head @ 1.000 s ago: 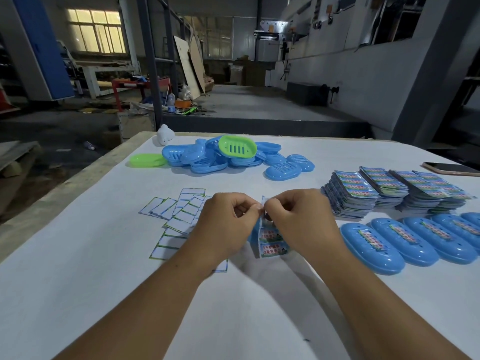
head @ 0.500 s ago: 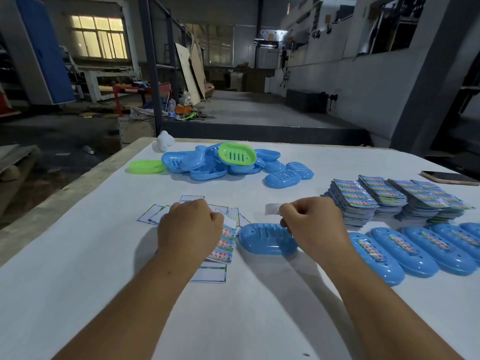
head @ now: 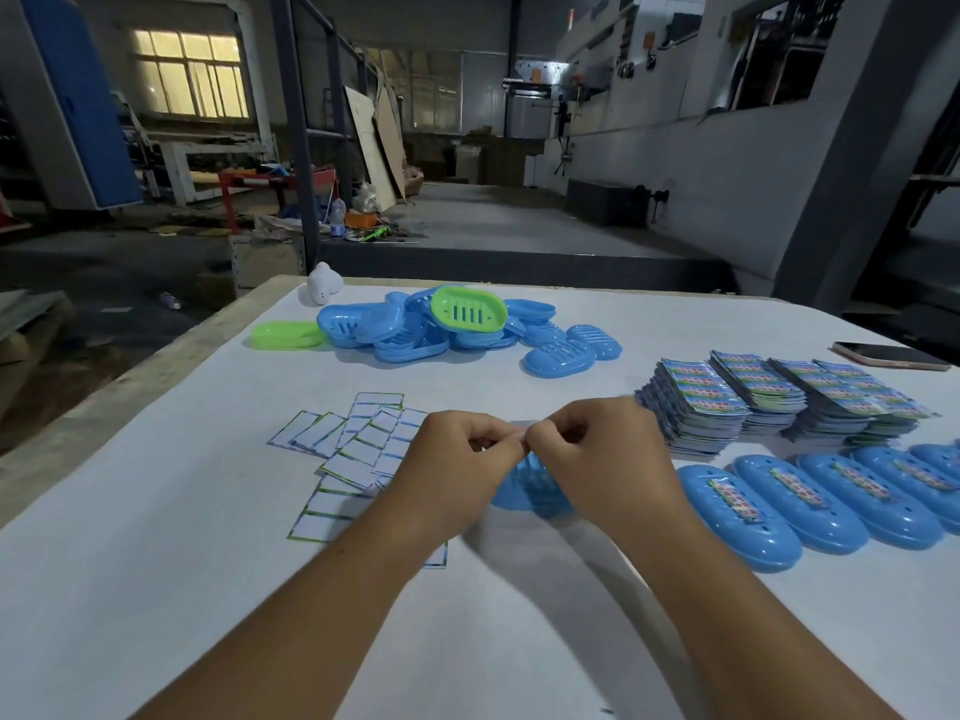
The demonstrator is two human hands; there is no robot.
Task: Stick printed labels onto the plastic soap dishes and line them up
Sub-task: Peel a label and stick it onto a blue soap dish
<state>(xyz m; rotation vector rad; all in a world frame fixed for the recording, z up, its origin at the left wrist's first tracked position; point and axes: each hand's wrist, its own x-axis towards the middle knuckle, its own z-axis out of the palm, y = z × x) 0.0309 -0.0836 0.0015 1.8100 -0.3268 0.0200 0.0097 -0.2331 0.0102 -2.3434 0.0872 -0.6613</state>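
Observation:
My left hand [head: 462,454] and my right hand [head: 597,449] meet at the fingertips over the middle of the table and pinch a small pale label [head: 521,427] between them. Just beneath them lies a blue soap dish [head: 524,491], slotted side up, mostly hidden by my hands. To the right, several labelled blue dishes [head: 743,517] lie side by side in a row. Behind that row stand stacks of printed labels [head: 727,402]. A heap of unlabelled blue dishes [head: 415,330] with a green one [head: 469,309] on top sits at the far side.
Peeled white backing sheets [head: 353,449] are scattered left of my hands. A green dish lid [head: 288,335] and a small white object [head: 323,283] sit near the far left edge of the white table [head: 156,589]. A phone [head: 891,354] lies far right.
My left hand came back from the backing sheets on the left and now meets my right hand at the label over the blue dish. The right hand barely moved.

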